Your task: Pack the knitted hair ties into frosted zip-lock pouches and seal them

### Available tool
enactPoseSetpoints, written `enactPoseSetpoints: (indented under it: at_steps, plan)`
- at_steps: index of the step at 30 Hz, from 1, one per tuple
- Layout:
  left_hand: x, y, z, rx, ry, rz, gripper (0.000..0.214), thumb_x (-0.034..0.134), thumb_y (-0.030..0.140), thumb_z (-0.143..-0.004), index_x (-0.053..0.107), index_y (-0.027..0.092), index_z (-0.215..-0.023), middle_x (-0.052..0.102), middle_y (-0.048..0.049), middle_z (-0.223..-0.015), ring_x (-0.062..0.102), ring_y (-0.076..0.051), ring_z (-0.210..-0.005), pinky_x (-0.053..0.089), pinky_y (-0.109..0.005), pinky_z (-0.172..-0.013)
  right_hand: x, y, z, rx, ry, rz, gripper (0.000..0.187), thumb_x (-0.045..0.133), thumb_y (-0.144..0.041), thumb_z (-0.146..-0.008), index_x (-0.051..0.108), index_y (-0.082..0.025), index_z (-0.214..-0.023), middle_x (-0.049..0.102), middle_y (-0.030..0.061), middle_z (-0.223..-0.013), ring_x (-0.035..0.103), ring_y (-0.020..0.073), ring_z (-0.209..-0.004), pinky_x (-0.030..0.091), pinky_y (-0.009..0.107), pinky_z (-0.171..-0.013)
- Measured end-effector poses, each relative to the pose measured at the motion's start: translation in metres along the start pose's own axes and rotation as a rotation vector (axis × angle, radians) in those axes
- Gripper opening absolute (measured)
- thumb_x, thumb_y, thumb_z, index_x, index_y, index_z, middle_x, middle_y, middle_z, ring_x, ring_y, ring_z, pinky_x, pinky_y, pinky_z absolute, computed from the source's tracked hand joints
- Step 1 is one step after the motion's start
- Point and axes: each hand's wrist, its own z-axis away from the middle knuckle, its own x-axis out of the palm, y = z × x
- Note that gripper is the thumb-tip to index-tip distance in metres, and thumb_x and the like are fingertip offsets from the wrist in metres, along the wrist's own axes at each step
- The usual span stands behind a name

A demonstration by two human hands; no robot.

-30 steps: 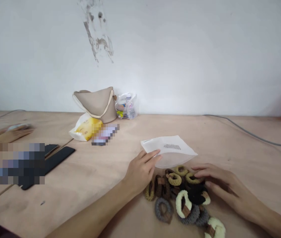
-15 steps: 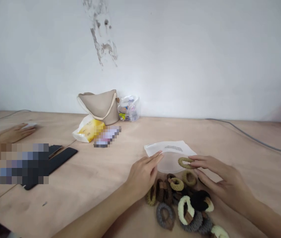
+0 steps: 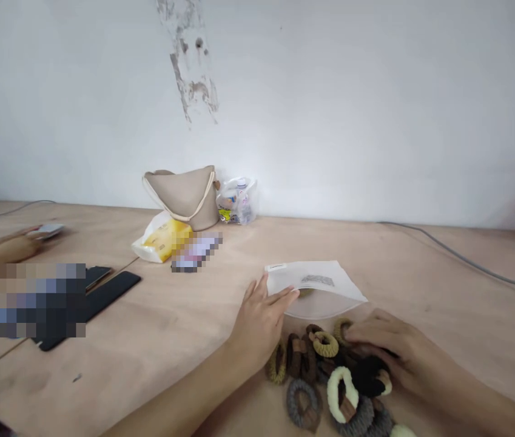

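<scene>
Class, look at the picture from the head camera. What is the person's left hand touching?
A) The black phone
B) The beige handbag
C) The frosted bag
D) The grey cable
C: the left hand rests its fingers on the edge of the frosted bag.

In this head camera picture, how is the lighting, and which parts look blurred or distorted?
Head view: soft, even light, with only faint shadows under the right hand; the white painted wall looks bright, slightly washed out; the light wooden tabletop seems bent by the wide lens; square pixelated patches hide things.
</scene>
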Motion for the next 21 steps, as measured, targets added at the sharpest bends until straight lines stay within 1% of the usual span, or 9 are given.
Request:
enactPoseSetpoints:
  at_steps: [2,4,6,9,10,11,14,17,21]
  plan:
    - [0.0,0.0,-0.001,0.017,0.014,0.019,0.052,0.043,-0.001,-0.08,0.059,0.027,-0.12,0.064,-0.0009,-0.119,0.038,-0.029,-0.131,0.037,-0.059,-0.101,0.0,0.0,-0.004,-0.01,-0.038,0.071,0.023,0.045,-0.015,-0.086,0.065,-0.026,-0.086,0.067,0.0013,-0.079,0.062,0.0169,-0.073,0.051,0.028,-0.061]
    - [0.0,0.0,-0.001,0.032,0.03,0.055,0.052,0.042,-0.001,-0.08,0.057,0.027,-0.121,0.063,-0.0022,-0.12,0.043,-0.027,-0.128,0.04,-0.055,-0.1,-0.001,-0.001,-0.005,-0.013,-0.023,0.096,0.023,0.044,-0.015,-0.087,0.065,-0.025,-0.086,0.068,0.0022,-0.081,0.062,0.0171,-0.073,0.051,0.028,-0.062]
    - [0.001,0.0,-0.001,0.028,0.041,0.094,0.052,0.043,0.0,-0.081,0.056,0.027,-0.123,0.063,-0.0023,-0.121,0.048,-0.025,-0.124,0.043,-0.051,-0.099,-0.003,-0.004,-0.004,-0.046,0.076,0.095,0.023,0.045,-0.015,-0.087,0.064,-0.026,-0.092,0.069,0.0032,-0.087,0.063,0.0172,-0.079,0.051,0.029,-0.067]
    - [0.002,0.0,-0.001,0.025,0.064,0.159,0.053,0.043,0.0,-0.079,0.056,0.028,-0.122,0.063,-0.0011,-0.122,0.05,-0.023,-0.123,0.044,-0.048,-0.1,-0.004,-0.007,-0.002,-0.147,0.304,0.119,0.028,0.051,-0.012,-0.084,0.062,-0.029,-0.103,0.07,0.0038,-0.1,0.065,0.0174,-0.088,0.052,0.03,-0.075]
    - [0.003,0.001,-0.001,0.027,0.07,0.182,0.054,0.043,-0.001,-0.079,0.056,0.028,-0.123,0.062,-0.0006,-0.122,0.049,-0.022,-0.124,0.043,-0.047,-0.101,-0.004,-0.007,-0.003,-0.186,0.339,0.139,0.03,0.052,-0.011,-0.083,0.061,-0.029,-0.104,0.07,0.0037,-0.103,0.065,0.0174,-0.089,0.052,0.03,-0.076]
    - [0.003,0.002,-0.001,0.027,0.076,0.202,0.054,0.042,-0.001,-0.079,0.055,0.028,-0.123,0.062,-0.0002,-0.123,0.049,-0.022,-0.124,0.043,-0.046,-0.101,-0.003,-0.007,-0.006,-0.213,0.339,0.164,0.03,0.052,-0.011,-0.083,0.061,-0.03,-0.105,0.069,0.0036,-0.105,0.065,0.0174,-0.09,0.052,0.03,-0.077]
    - [0.003,0.004,0.0,0.009,0.075,0.249,0.053,0.04,0.001,-0.08,0.054,0.027,-0.124,0.06,0.0004,-0.125,0.052,-0.019,-0.12,0.044,-0.042,-0.102,0.0,-0.007,-0.017,-0.199,0.282,0.212,0.025,0.049,-0.014,-0.087,0.061,-0.027,-0.104,0.068,0.0046,-0.107,0.065,0.017,-0.091,0.052,0.028,-0.078]
    - [0.002,0.005,0.0,-0.008,0.058,0.274,0.05,0.039,0.003,-0.082,0.056,0.025,-0.123,0.06,-0.0003,-0.125,0.055,-0.017,-0.117,0.045,-0.038,-0.102,0.004,-0.018,-0.026,-0.114,0.22,0.154,0.02,0.045,-0.017,-0.09,0.061,-0.024,-0.097,0.07,0.0043,-0.095,0.065,0.0148,-0.083,0.052,0.024,-0.07]
    - [-0.001,0.007,-0.001,-0.021,0.043,0.303,0.049,0.038,0.004,-0.083,0.056,0.025,-0.123,0.06,0.0004,-0.125,0.055,-0.016,-0.117,0.045,-0.036,-0.101,0.007,-0.04,-0.027,-0.055,-0.015,0.115,0.013,0.052,-0.023,-0.087,0.062,-0.027,-0.095,0.066,0.0003,-0.08,0.062,0.0151,-0.071,0.048,0.026,-0.06]
